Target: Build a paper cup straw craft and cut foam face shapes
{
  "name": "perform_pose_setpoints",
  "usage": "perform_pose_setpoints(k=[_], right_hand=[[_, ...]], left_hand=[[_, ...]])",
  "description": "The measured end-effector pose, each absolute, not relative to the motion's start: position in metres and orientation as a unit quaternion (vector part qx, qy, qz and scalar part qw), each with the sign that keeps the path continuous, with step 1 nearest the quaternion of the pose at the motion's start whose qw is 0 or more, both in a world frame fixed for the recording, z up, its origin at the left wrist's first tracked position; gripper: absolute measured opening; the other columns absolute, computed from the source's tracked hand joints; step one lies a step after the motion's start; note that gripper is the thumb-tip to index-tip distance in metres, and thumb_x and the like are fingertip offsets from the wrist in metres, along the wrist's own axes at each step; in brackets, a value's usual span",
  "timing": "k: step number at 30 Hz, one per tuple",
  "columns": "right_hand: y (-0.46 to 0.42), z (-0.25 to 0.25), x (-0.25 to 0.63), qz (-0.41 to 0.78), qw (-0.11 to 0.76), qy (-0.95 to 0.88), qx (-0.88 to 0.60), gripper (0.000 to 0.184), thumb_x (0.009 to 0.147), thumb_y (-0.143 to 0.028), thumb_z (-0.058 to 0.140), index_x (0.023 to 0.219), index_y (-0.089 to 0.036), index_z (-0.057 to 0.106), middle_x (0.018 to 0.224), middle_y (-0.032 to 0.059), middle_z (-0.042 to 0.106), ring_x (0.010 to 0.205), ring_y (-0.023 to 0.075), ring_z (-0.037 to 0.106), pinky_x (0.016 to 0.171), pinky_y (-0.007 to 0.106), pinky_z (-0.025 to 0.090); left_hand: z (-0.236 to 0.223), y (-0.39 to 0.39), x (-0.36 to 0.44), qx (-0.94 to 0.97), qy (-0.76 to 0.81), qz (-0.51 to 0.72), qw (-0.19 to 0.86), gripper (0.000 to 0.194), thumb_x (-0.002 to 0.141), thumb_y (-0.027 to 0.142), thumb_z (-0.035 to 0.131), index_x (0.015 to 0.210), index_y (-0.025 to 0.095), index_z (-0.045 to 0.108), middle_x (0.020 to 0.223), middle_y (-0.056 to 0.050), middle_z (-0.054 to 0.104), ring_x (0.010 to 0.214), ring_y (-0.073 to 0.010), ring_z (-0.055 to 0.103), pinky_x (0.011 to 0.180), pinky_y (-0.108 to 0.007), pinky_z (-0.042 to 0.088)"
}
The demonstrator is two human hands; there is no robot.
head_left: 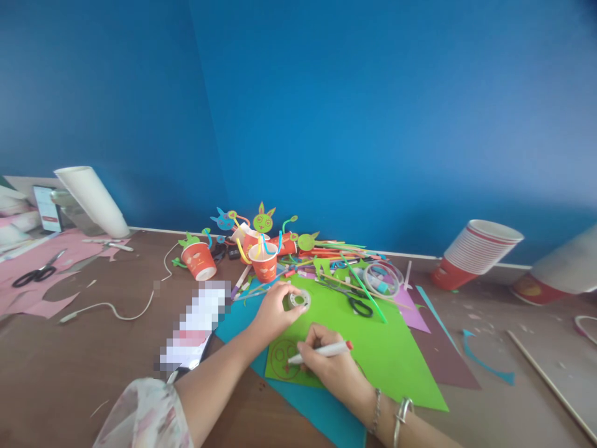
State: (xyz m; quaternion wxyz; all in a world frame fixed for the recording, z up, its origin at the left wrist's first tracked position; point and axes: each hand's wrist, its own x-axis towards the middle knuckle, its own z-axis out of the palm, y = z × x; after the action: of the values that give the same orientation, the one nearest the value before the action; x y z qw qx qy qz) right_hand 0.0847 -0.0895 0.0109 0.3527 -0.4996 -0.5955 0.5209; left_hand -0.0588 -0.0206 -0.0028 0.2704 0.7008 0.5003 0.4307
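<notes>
My right hand point(326, 361) is closed around a white marker point(321, 352) with a red end, its tip over a round face drawing point(282, 359) in red lines. The drawing sits at the near left corner of a green sheet of paper point(392, 361). Farther up the sheet, my left hand point(280, 308) has its thumb and fingers around a small clear tape roll point(299, 299). Beneath the green sheet lies a blue sheet point(321, 407). Scissors with black handles point(360, 306) rest on the green sheet, beside a green straw point(368, 292).
Decorated paper cups point(265, 264) stand behind my hands, near a heap of straws point(326, 249). A phone point(196, 330) lies left. Stacked cups point(480, 249) lean at the right, with a thin stick point(550, 382) nearer. Pink paper point(60, 267) and other scissors point(40, 274) lie far left.
</notes>
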Motion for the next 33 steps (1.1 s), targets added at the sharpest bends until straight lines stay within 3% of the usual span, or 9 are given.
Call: perform_pose_setpoints(k=[4,11,16,21,33], right_hand=[[-0.084,0.011,0.087,0.552,0.406,-0.529,-0.501,0.028,0.077,-0.041,0.052,0.059,-0.023,0.04,0.039,-0.0066,0.048,0.036,0.0093,0.04,0.04,0.021,0.032],[-0.075,0.017,0.09,0.505,0.43,-0.548,-0.51,0.022,0.066,-0.033,0.06,0.058,-0.02,0.043,0.046,-0.0082,0.041,0.042,0.0071,0.034,0.04,0.019,0.027],[-0.07,0.016,0.091,0.459,0.386,-0.625,-0.5,0.024,0.075,-0.031,0.054,0.058,-0.021,0.042,0.045,-0.0067,0.043,0.042,0.0078,0.036,0.041,0.02,0.03],[-0.07,0.009,0.092,0.464,0.347,-0.647,-0.495,0.02,0.071,-0.022,0.056,0.058,-0.022,0.04,0.045,-0.0082,0.044,0.04,0.0078,0.044,0.039,0.018,0.034],[-0.071,0.006,0.091,0.486,0.333,-0.632,-0.504,0.02,0.07,-0.022,0.053,0.056,-0.022,0.039,0.042,-0.0086,0.047,0.037,0.0097,0.054,0.033,0.016,0.035]], left_hand=[[-0.001,-0.02,-0.059,0.701,0.502,0.423,0.278,0.02,0.067,0.02,0.07,0.086,0.019,0.062,0.091,-0.004,0.063,0.09,-0.0206,0.059,0.084,-0.034,0.045],[0.002,-0.022,-0.057,0.691,0.516,0.418,0.287,0.02,0.065,0.015,0.068,0.084,0.019,0.062,0.09,-0.003,0.062,0.09,-0.0208,0.059,0.083,-0.035,0.046],[0.003,-0.023,-0.058,0.687,0.517,0.422,0.287,0.021,0.066,0.016,0.068,0.086,0.019,0.062,0.094,-0.003,0.061,0.091,-0.02,0.058,0.084,-0.034,0.046],[0.002,-0.023,-0.059,0.687,0.513,0.422,0.295,0.022,0.067,0.016,0.068,0.088,0.019,0.062,0.096,-0.004,0.061,0.094,-0.0204,0.057,0.087,-0.035,0.045],[0.001,-0.023,-0.06,0.687,0.514,0.419,0.296,0.023,0.067,0.018,0.068,0.089,0.018,0.063,0.097,-0.005,0.061,0.095,-0.021,0.057,0.088,-0.036,0.045]])
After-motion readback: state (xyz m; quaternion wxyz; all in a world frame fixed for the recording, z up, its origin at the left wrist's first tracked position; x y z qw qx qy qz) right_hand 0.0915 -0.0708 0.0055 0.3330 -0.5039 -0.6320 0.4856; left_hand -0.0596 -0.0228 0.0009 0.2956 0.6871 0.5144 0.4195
